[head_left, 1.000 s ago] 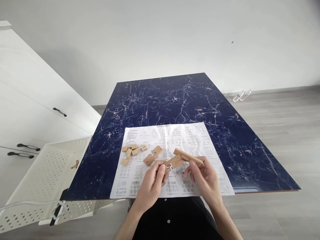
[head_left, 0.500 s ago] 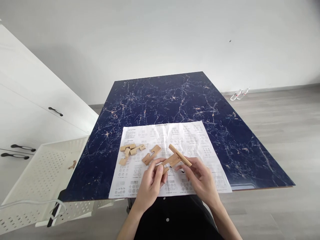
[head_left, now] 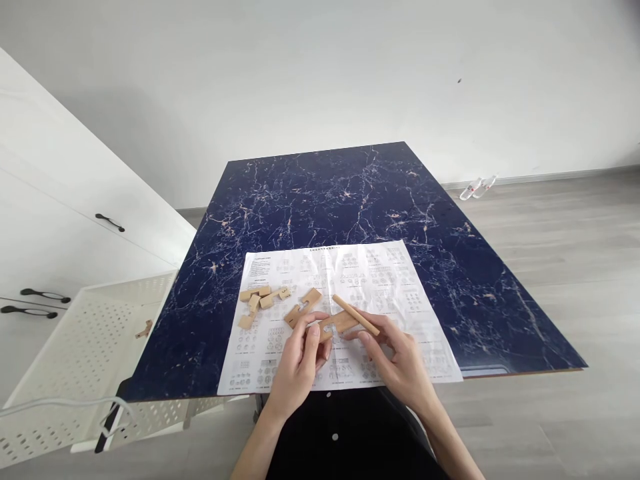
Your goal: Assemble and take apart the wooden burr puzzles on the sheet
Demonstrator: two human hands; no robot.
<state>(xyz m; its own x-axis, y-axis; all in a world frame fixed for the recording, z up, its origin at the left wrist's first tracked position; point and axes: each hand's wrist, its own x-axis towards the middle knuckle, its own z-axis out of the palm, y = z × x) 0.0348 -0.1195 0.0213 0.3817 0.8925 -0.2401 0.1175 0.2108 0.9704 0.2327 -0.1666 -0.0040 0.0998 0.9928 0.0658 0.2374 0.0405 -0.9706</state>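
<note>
Above a printed instruction sheet [head_left: 425, 347], my left hand [head_left: 301, 353] pinches one end of a notched wooden puzzle piece [head_left: 345, 321]. My right hand [head_left: 397, 353] grips a second wooden puzzle piece [head_left: 356, 315], seen nearly edge-on, which crosses the right end of the first. The two pieces touch; whether they interlock I cannot tell. Just beyond my left fingers, a loose notched wooden piece [head_left: 304, 308] lies flat on the sheet. Farther left, several smaller notched wooden blocks [head_left: 255, 303] rest in a cluster.
The sheet lies at the near edge of a dark blue marbled table [head_left: 320, 193]. A white perforated basket [head_left: 100, 340] with a small wooden piece [head_left: 145, 329] in it stands at the left, with a white cable [head_left: 60, 402] across it. White cabinets [head_left: 75, 173] stand behind.
The piece in my right hand has turned from a slanted face to a narrower edge-on view. Both hands have shifted slightly left with the pieces. The loose blocks have stayed put.
</note>
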